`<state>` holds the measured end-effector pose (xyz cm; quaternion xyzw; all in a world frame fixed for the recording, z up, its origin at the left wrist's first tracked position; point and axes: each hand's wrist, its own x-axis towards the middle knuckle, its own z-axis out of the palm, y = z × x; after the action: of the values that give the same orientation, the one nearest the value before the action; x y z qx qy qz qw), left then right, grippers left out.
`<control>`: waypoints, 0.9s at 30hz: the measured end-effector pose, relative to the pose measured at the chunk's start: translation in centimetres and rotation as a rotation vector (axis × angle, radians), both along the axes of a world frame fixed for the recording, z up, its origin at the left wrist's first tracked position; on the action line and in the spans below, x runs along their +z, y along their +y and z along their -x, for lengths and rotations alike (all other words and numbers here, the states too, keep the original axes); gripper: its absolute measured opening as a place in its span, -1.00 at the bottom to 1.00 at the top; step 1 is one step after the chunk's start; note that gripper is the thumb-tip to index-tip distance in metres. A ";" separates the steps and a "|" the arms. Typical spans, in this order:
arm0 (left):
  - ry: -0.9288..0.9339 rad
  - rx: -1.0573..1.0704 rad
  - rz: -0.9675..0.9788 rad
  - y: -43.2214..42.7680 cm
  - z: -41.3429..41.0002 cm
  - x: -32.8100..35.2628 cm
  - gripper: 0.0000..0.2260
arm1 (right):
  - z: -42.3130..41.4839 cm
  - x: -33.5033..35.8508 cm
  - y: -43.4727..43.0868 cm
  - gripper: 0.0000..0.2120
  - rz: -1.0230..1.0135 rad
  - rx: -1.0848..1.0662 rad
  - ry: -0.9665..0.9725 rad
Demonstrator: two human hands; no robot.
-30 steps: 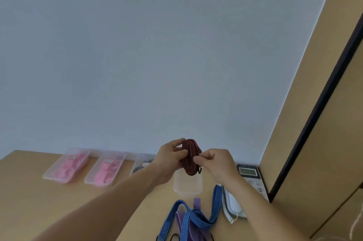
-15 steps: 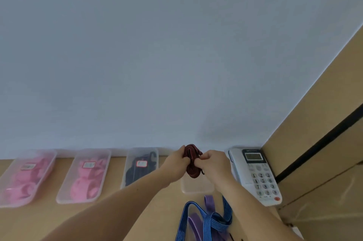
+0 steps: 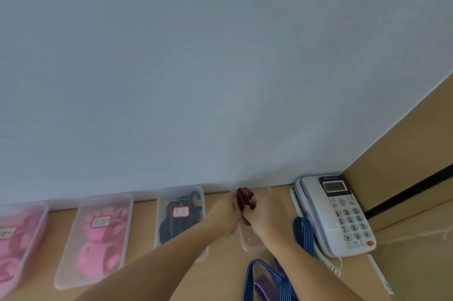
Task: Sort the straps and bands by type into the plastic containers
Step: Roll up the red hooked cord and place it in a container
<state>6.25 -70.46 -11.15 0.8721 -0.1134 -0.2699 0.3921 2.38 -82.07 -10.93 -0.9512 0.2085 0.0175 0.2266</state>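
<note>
Pale wooden desk (image 3: 142, 227) is seen set against a plain grey-white wall (image 3: 220, 67). Near that wall, a dark red strap (image 3: 244, 200), folded into a small bundle, is held over the far end of a see-through plastic container (image 3: 250, 243). It is pinched from both sides. The left hand (image 3: 224, 215) is curled onto its left edge, and the right hand (image 3: 263, 212) is closed on its right edge. A loose end hangs down between them. Much of the container is covered by the hands and wrists.

To the left stands a container of black straps (image 3: 181, 189) bearing a red-bordered label. Beyond it are a pink-band container (image 3: 71, 251) and a leftmost pink container (image 3: 39, 232), which is cut off by the frame edge. The label text cannot be read.

To the right, a blue striped strap (image 3: 304, 232) lies just beside a grey corded telephone (image 3: 343, 215). More blue webbing loops at the bottom edge around a purple band (image 3: 262, 288), and both are cut off there. A tan panel (image 3: 404, 153) with a dark stripe closes the right side.
</note>
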 end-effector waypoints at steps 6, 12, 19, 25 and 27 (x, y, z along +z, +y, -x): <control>-0.082 -0.021 -0.088 0.2 -0.6 -1.3 -0.78 | 0.2 -1.6 0.1 -0.84 0.067 0.132 0.000; -0.135 -0.062 -0.132 0.2 -1.1 -1.2 -0.78 | 0.3 -1.6 -0.7 -0.78 0.168 0.303 0.016; -0.133 -0.086 -0.121 -0.2 -0.9 -0.6 -0.61 | -0.1 -2.1 -1.6 -0.77 0.158 0.369 -0.013; -0.094 -0.152 -0.176 -0.3 -0.7 -0.2 -0.55 | 0.3 -3.1 -2.4 -0.76 0.088 0.369 -0.104; -0.102 -0.169 -0.211 -0.5 -0.7 -0.1 -0.55 | 0.5 -3.1 -2.8 -0.77 0.052 0.336 -0.135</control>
<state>6.93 -70.97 -11.28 0.9084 -0.1772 -0.2677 0.2677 1.91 -84.88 -14.01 -0.9772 0.0311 -0.0143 0.2096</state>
